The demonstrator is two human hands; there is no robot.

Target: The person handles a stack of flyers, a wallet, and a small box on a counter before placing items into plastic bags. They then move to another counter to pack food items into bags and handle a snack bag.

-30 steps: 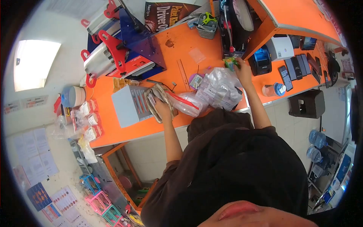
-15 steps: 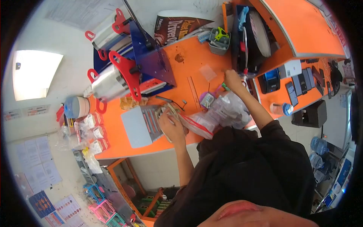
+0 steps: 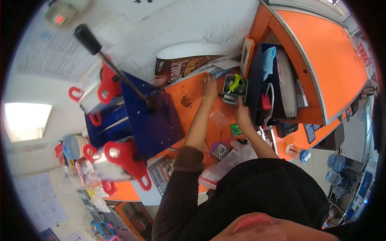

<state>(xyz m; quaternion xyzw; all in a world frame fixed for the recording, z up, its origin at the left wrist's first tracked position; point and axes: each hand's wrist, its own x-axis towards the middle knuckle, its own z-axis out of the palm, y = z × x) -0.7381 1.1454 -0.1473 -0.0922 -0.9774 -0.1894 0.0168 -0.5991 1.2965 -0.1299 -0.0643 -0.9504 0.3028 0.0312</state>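
My left hand (image 3: pixel 209 85) is over the back of the orange table, its fingers spread and nothing visible in them. Just right of it stands a small grey bin (image 3: pixel 230 99) holding a bright green plastic tool (image 3: pixel 235 83) and other small items. My right hand (image 3: pixel 242 114) is at the bin's near right corner, one finger stretched to the rim; its other fingers are partly hidden. Near my right wrist lie a green packet (image 3: pixel 235 129) and a clear plastic piece (image 3: pixel 219 117). Closer to my body are a small square device (image 3: pixel 220 151) and clear plastic bags (image 3: pixel 231 162).
A blue press-like machine (image 3: pixel 155 120) with red handles and a long black-tipped lever (image 3: pixel 114 66) stands at left. Black binders (image 3: pixel 285 84) stand in an orange shelf at right. A water bottle (image 3: pixel 298 153) and phones are farther right.
My left hand has left the crumpled cloth-like item by the grey box and reached to the table's back. My right hand has moved from beside the green packet to the bin. The view has shifted.
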